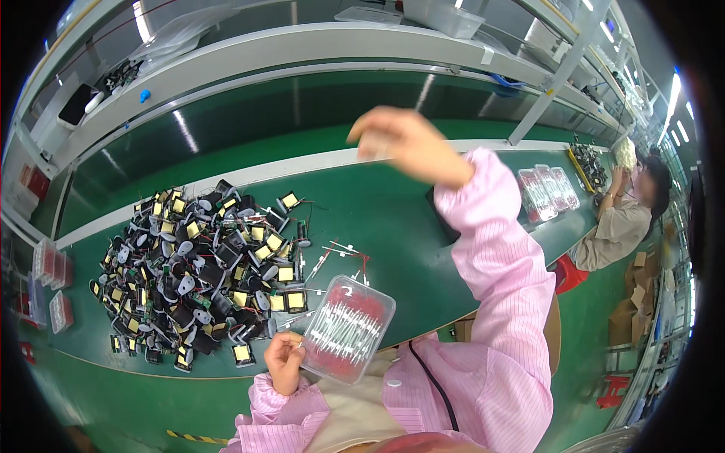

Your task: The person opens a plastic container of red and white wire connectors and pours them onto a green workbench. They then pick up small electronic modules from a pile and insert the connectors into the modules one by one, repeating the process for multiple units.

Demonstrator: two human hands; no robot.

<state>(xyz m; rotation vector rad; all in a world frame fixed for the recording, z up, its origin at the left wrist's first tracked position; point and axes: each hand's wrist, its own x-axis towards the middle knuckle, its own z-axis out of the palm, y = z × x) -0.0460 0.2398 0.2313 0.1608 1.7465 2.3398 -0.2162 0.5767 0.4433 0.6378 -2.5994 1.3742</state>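
My left hand (283,364) grips the near left edge of a clear plastic tray (349,329) filled with several small red-and-white wired parts. The tray lies tilted at the front edge of the green bench (393,226), close to my body. My right hand (404,143) is raised high over the bench, arm stretched up in a pink striped sleeve, fingers curled together. Something pale and see-through shows faintly at its fingertips, but I cannot make out what it is.
A big heap of black and yellow components (196,272) covers the bench to the left of the tray. Loose red-wired parts (332,253) lie beside it. More clear trays (547,192) sit far right near a seated co-worker (627,219). Red trays (53,264) stand at the left.
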